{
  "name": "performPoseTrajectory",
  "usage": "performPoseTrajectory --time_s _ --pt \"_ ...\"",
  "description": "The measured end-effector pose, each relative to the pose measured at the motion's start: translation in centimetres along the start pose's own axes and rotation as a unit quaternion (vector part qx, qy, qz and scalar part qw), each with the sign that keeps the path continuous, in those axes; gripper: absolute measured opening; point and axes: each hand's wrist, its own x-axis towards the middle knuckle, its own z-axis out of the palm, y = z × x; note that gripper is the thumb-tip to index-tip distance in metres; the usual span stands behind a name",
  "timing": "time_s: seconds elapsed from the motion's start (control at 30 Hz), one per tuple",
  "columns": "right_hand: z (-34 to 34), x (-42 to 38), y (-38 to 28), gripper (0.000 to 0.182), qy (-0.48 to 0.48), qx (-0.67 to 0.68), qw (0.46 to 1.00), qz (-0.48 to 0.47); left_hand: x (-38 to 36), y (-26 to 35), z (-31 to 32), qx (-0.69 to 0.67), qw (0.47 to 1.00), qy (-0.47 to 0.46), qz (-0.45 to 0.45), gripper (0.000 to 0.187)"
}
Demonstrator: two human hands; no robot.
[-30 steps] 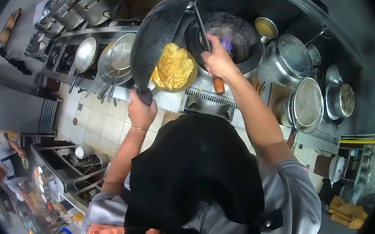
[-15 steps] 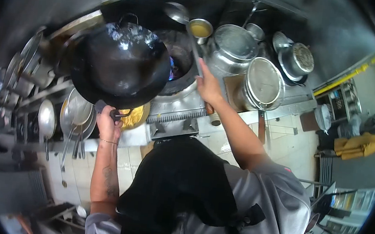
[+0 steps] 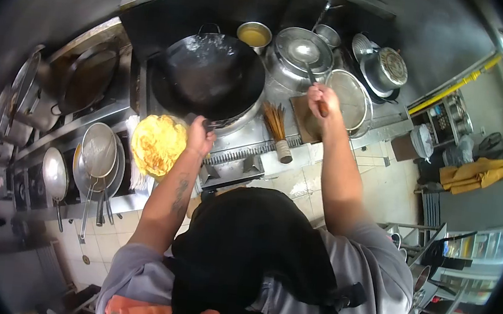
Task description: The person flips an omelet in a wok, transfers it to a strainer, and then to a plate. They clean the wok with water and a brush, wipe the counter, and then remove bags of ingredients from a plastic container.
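My left hand (image 3: 202, 137) is closed around the handle of a large black wok (image 3: 207, 79), which sits over the burner with its inside bare and shiny. Just left of that hand lies a plateful of yellow cooked egg (image 3: 158, 144), browned in places. My right hand (image 3: 323, 101) grips the wooden-ended handle of a ladle (image 3: 312, 76). The ladle's bowl overlaps the lid of a big metal pot (image 3: 286, 35). Between my hands, a bamboo wok brush (image 3: 277, 129) rests on the stove's front edge.
A small pot of yellowish liquid (image 3: 254, 36) stands behind the wok. Right of the brush is a round mesh strainer (image 3: 347, 96), with stacked metal pots (image 3: 390, 70) beyond. More strainers (image 3: 99, 150) and a pan (image 3: 55, 173) sit at the left. A yellow pipe (image 3: 458, 84) runs along the right wall.
The wok has come down to the right onto the burner, covering the flame, and uncovered the egg. My right hand has carried the ladle right, from over the burner to the lidded pot.
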Motion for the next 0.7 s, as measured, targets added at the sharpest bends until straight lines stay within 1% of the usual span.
performPoseTrajectory --time_s 0.03,0.1,0.17,0.2,0.23,0.27,0.3,0.33,0.37,0.4,0.43,0.47,0.5,0.53,0.57,0.6,0.63,0.67,0.7 --pt "0.5 -1.4 0.2 0.026 -0.018 -0.025 1.000 0.001 1.2 -0.5 0.1 -0.007 1.000 0.007 -0.010 0.020" --pt "2.2 -4.6 1.0 0.029 -0.011 -0.055 0.998 0.004 1.0 -0.9 1.6 -0.013 0.999 0.031 -0.004 0.019" --pt "3.3 -7.3 2.1 0.023 -0.078 -0.132 0.988 -0.031 0.0 -0.7 3.0 0.011 0.997 0.078 -0.017 0.018" --pt "4.3 -8.7 2.7 0.018 -0.074 -0.117 0.990 -0.020 0.1 -0.8 2.9 0.006 0.998 0.060 -0.022 0.017" --pt "5.0 -10.0 3.4 0.014 -0.069 -0.101 0.992 -0.010 0.2 -1.0 2.7 -0.001 0.998 0.065 -0.020 0.017" --pt "5.4 -11.0 4.0 0.006 -0.043 -0.065 0.997 0.008 0.3 -1.1 2.6 0.000 0.998 0.055 -0.023 0.014" --pt "5.8 -11.9 4.8 0.006 -0.043 -0.070 0.997 0.013 0.6 -1.2 2.5 0.001 0.999 0.045 -0.027 0.011" --pt "6.3 -13.0 5.8 0.011 -0.042 -0.097 0.994 0.016 1.0 -1.3 2.3 0.027 0.997 0.058 -0.036 0.019" --pt "6.4 -13.7 6.6 0.017 -0.040 -0.125 0.991 0.020 -0.1 -0.5 2.9 0.022 0.997 0.063 -0.037 0.019" --pt "6.0 -13.9 7.0 0.029 -0.028 -0.131 0.991 0.031 -1.3 0.4 3.4 -0.003 0.996 0.060 -0.062 0.028" --pt "6.0 -14.2 7.5 0.029 -0.029 -0.134 0.990 0.036 -2.1 1.3 3.7 -0.028 0.994 0.055 -0.086 0.037" --pt "6.1 -14.5 8.0 0.031 -0.024 -0.192 0.980 0.049 -1.2 0.8 2.6 -0.001 0.997 0.053 -0.064 0.056" --pt "6.1 -14.7 8.3 0.034 -0.017 -0.248 0.967 0.061 -1.5 1.4 1.4 -0.005 0.997 0.056 -0.060 0.056" --pt "6.0 -14.6 8.6 0.034 -0.019 -0.250 0.966 0.066 -2.2 2.0 -0.4 0.031 0.994 -0.021 -0.104 0.055" --pt "5.8 -14.4 9.0 0.042 0.015 -0.359 0.933 0.021 -3.6 2.3 -1.4 0.067 0.982 -0.098 -0.147 0.055" --pt "5.7 -13.9 9.1 0.050 0.047 -0.463 0.885 -0.028 -5.3 2.0 -2.3 0.114 0.981 -0.094 -0.126 0.051" --pt "5.5 -13.2 9.2 0.058 0.077 -0.557 0.823 -0.081 -7.5 1.9 -2.9 0.132 0.981 -0.094 -0.110 0.049" --pt "3.9 -11.5 7.9 0.068 0.041 -0.616 0.775 -0.138 -9.8 1.7 -3.1 0.126 0.984 -0.072 -0.104 0.045" --pt "3.4 -10.1 7.1 0.068 0.042 -0.615 0.775 -0.139 -11.9 1.6 -3.6 0.143 0.980 -0.083 -0.111 0.043"
